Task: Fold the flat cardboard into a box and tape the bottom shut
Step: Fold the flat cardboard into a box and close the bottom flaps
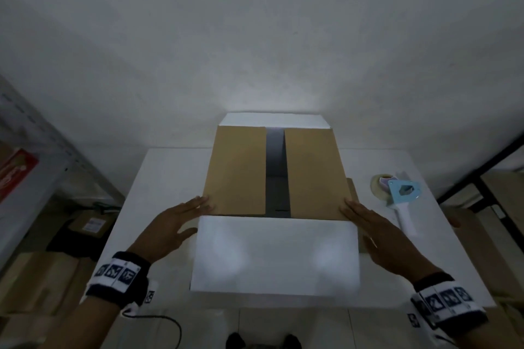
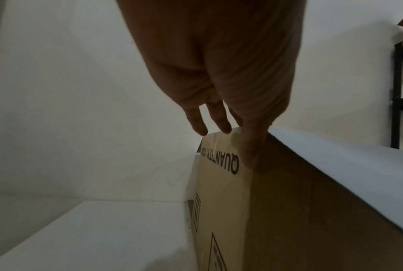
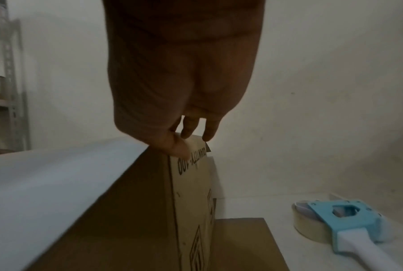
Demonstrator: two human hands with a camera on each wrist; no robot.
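Box point(image 1: 272, 173) stands on bench point(image 1: 158, 178), already folded up. Two brown flaps down, white flaps not shut, no tape on. Left hand point(image 1: 167, 228) and right hand point(image 1: 377, 235) flat, fingers straight, pressing box sides. Tape tool point(image 1: 397, 195) right of box, untouched.

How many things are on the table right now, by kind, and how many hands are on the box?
Cardboard box: 1
Tape dispenser: 1
Hands touching the box: 2, left hand and right hand
Total: 2 things on the white table, plus 2 hands
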